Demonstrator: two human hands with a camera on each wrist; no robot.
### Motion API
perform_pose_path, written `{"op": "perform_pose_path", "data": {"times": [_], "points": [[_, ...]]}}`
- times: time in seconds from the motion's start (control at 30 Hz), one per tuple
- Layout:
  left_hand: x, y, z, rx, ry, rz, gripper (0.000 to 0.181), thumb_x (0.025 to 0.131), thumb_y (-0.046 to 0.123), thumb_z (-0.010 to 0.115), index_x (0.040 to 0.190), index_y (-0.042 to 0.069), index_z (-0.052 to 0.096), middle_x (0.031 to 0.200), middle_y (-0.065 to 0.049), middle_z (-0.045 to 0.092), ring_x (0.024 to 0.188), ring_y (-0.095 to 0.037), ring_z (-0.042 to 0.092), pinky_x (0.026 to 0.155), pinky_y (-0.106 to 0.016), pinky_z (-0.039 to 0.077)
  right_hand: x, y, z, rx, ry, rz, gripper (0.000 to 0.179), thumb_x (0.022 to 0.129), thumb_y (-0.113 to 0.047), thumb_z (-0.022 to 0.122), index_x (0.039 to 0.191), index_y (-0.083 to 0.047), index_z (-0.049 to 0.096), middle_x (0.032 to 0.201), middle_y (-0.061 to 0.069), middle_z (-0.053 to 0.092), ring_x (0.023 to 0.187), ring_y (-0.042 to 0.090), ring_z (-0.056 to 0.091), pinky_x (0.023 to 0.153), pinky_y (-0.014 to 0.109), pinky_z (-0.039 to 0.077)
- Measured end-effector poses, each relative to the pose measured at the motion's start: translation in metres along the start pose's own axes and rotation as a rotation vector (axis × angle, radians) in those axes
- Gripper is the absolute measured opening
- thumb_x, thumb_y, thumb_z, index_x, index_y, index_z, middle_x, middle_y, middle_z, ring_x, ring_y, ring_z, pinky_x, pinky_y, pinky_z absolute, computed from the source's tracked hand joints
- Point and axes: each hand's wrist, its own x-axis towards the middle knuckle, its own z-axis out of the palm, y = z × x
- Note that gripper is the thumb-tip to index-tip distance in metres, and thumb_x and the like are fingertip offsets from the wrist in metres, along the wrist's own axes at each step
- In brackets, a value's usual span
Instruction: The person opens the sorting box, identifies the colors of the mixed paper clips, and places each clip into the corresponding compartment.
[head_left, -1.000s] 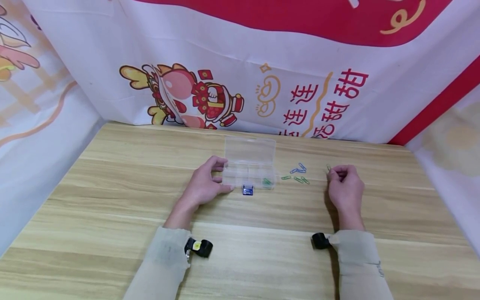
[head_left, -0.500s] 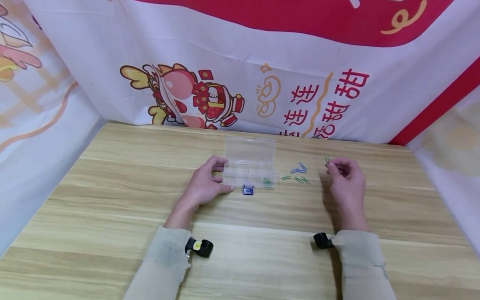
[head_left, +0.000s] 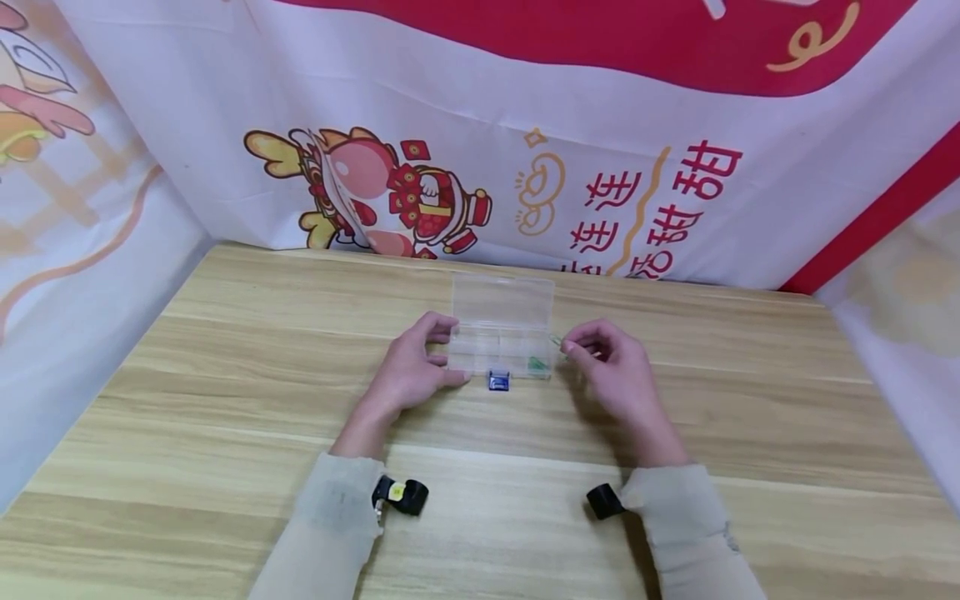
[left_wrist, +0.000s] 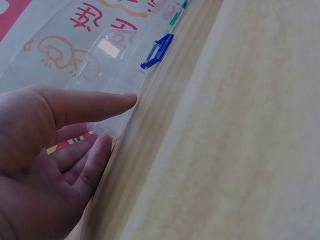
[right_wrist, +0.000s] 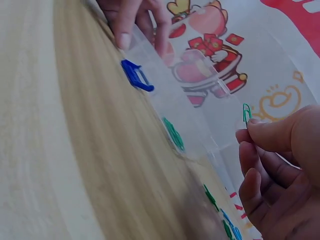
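A clear plastic compartment box (head_left: 474, 343) stands with its lid (head_left: 502, 300) raised at the back and a blue latch (head_left: 498, 381) at its front. My left hand (head_left: 414, 360) holds the box's left end, thumb along the front edge, fingers at the side. Between thumb and index finger my right hand (head_left: 617, 367) pinches a green paper clip (right_wrist: 246, 112), just off the box's right end. Several green paper clips (right_wrist: 173, 134) lie in the front right compartment. Loose clips on the table are mostly hidden behind the right hand in the head view.
In the right wrist view, a loose green clip (right_wrist: 210, 197) and blue clips (right_wrist: 231, 223) lie on the wooden table (head_left: 480, 517) beyond the box's right end. A printed white cloth (head_left: 360, 75) hangs along the table's back edge. Black cameras sit on both sleeves.
My right hand has moved left with the green paper clip, from the table's right side to the box's right end. The left hand keeps its place on the box.
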Motion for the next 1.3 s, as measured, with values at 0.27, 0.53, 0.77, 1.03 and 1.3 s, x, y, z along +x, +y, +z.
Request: {"op": "perform_pose_path", "data": {"times": [0.27,0.53,0.77,1.03,1.3], "points": [[0.000,0.001,0.002,0.005,-0.003,-0.009,0.077,0.084,0.002,0.090,0.151,0.019,0.055,0.154,-0.010,0.058,0.130,-0.036,0.067,0.112,-0.046,0.059,0.000,0.002,0.010,-0.081,-0.026,-0.031,0.010,0.104,-0.018,0.072,0.112,-0.012,0.073,0.109,0.008,0.072,0.096,0.023,0.062,0.074,0.028,0.056],[-0.001,0.001,0.001,-0.003,0.000,-0.004,0.077,0.084,0.001,0.090,0.151,0.018,0.055,0.154,-0.011,0.058,0.131,-0.036,0.067,0.112,-0.047,0.059,0.000,0.005,0.012,-0.086,-0.046,-0.025,0.007,0.104,-0.016,0.071,0.109,-0.012,0.074,0.106,0.009,0.070,0.092,0.024,0.061,0.067,0.027,0.057],[0.000,-0.001,0.001,-0.010,0.006,0.022,0.076,0.082,-0.003,0.089,0.149,0.014,0.056,0.153,-0.015,0.059,0.130,-0.039,0.068,0.112,-0.048,0.059,0.001,0.005,0.011,-0.080,-0.078,-0.047,0.006,0.102,-0.014,0.074,0.106,-0.009,0.074,0.099,0.011,0.073,0.085,0.023,0.062,0.065,0.026,0.056],[0.000,-0.001,0.002,-0.025,0.000,0.024,0.077,0.082,-0.004,0.089,0.149,0.013,0.056,0.153,-0.016,0.059,0.130,-0.039,0.067,0.113,-0.048,0.059,0.001,0.005,0.011,-0.079,-0.082,-0.026,0.011,0.100,-0.018,0.077,0.108,-0.010,0.075,0.103,0.010,0.074,0.090,0.023,0.063,0.068,0.026,0.056],[0.001,-0.001,0.002,-0.016,-0.001,0.018,0.077,0.083,-0.002,0.089,0.150,0.014,0.055,0.153,-0.015,0.059,0.131,-0.038,0.067,0.113,-0.048,0.058,0.001,0.005,0.011,-0.088,-0.060,0.003,0.013,0.099,-0.019,0.079,0.107,-0.010,0.075,0.103,0.009,0.073,0.092,0.023,0.063,0.072,0.027,0.055]]}}
